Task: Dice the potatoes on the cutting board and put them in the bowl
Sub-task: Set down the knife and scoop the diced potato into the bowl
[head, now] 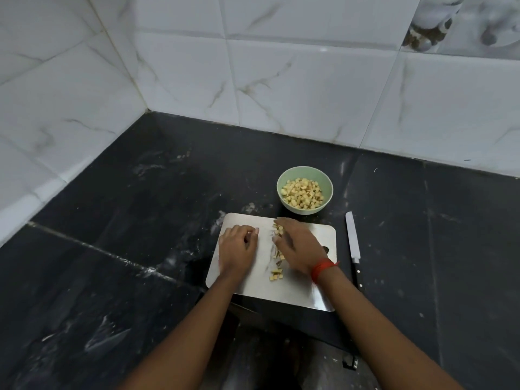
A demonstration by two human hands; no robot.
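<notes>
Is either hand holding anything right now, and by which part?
Knife lies unheld. Right hand, fingers straight, touches diced potato, gripping nothing. Left hand curls on the cutting board; contents cannot be told.

Single cam, head-worn, wide-angle, w/ straight lines bending toward the edges. It looks fwd and steeply down, so both forearms enter from the bottom edge and run up to the left hand (pixel 237 247) and right hand (pixel 301 246), just below frame centre. The cutting board (pixel 309 277) sits centre-low, the nearest item to the lens. The bowl (pixel 327 187) is just beyond it and the knife (pixel 353 243) is to its right. Black counter (pixel 140 249) fills the lower half. The tiled wall (pixel 281 80) and its corner take the top half, farther off. Counter seams run diagonally across the frame.
</notes>
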